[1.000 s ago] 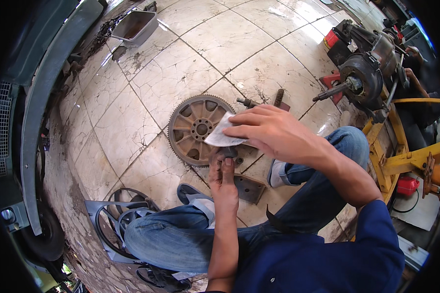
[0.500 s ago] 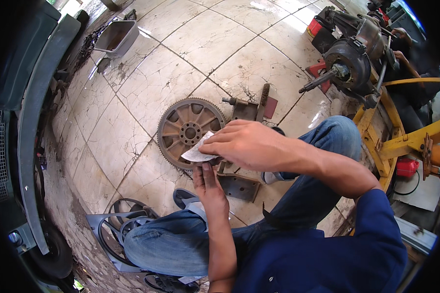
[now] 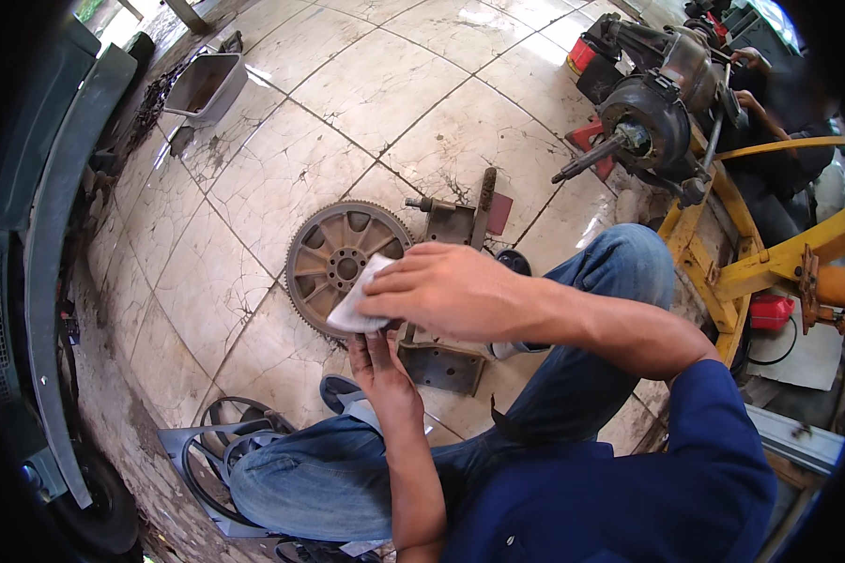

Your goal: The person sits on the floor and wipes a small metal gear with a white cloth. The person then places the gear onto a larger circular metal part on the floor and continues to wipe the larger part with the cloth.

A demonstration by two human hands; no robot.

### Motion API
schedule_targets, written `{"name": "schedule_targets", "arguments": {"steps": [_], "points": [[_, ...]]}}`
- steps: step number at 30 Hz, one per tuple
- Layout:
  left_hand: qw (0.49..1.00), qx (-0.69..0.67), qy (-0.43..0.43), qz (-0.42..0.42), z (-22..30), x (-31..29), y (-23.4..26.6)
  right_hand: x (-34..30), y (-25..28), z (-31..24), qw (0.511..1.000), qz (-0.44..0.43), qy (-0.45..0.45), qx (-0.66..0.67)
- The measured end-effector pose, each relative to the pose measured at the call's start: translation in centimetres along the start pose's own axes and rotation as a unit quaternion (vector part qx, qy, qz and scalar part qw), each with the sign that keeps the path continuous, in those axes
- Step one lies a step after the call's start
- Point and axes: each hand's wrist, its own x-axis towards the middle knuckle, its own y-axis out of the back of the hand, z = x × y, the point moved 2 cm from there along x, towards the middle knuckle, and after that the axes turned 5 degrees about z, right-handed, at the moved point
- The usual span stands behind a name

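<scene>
A white sheet (image 3: 357,298) is gripped by the right hand (image 3: 441,291), near the middle of the frame, with the fingers bent closely over it. Just below, the left hand (image 3: 382,366) is raised with thumb and fingers drawn near together at the sheet's lower edge; whatever may be pinched there is covered by the sheet, so its grip cannot be told.

Behind the sheet, left of the frame's middle, a toothed wheel (image 3: 327,246) is laid flat on the tiled floor (image 3: 282,150), its lower right part hidden by the sheet and the hands. A drilled plate (image 3: 441,369) is seen right of the left hand. Above the right hand are placed a bracket (image 3: 449,227), an upright-looking dark bar (image 3: 484,202) and, beside it, a dark red pad (image 3: 501,213).

Farther out, a fan (image 3: 242,448) is set at the lower left, by the knee, and a grey tray (image 3: 223,99) at the upper left. The left edge is filled by a grey bumper (image 3: 45,263). At the upper right an axle (image 3: 662,127) is seen above a yellow frame (image 3: 779,267), with another person's hands (image 3: 749,99) close by.
</scene>
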Motion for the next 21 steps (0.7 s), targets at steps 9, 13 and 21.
{"name": "schedule_targets", "arguments": {"steps": [9,13,21], "points": [[1.0,-0.022,0.012,0.002,-0.3,0.1,0.2,-0.1,-0.1,-0.6,0.999,0.017,0.001,0.042],[1.0,-0.015,-0.004,-0.012,-0.3,0.3,0.2,-0.1,-0.7,-0.4,0.999,0.023,-0.001,0.045],[0.999,-0.015,-0.024,-0.027,0.1,0.3,-0.1,0.2,-0.7,0.0,0.997,0.027,-0.007,0.066]]}}
